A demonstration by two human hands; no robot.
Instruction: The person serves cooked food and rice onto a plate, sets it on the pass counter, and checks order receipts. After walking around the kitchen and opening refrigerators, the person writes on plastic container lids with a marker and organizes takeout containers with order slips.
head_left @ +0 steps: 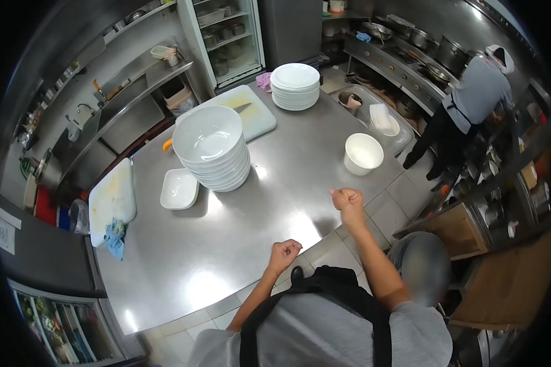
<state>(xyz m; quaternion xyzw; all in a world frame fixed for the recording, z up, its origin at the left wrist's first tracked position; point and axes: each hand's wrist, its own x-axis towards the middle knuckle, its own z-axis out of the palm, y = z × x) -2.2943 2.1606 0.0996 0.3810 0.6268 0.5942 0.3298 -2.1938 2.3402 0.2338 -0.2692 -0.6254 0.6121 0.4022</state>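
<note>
My left hand is curled closed just over the near edge of the steel table, with nothing visible in it. Farther right, my right hand makes a fist with the thumb sticking out, and no object shows in it. Closest to that fist is a white round tub, standing at the table's right side. A tall stack of white bowls rises left of centre. Beside the stack sits a squarish white dish. White plates are piled at the far end.
A knife lies on the far cutting board. Another board with a blue cloth is at the left edge. A tray with containers adjoins the right corner. Another person stands near the stoves.
</note>
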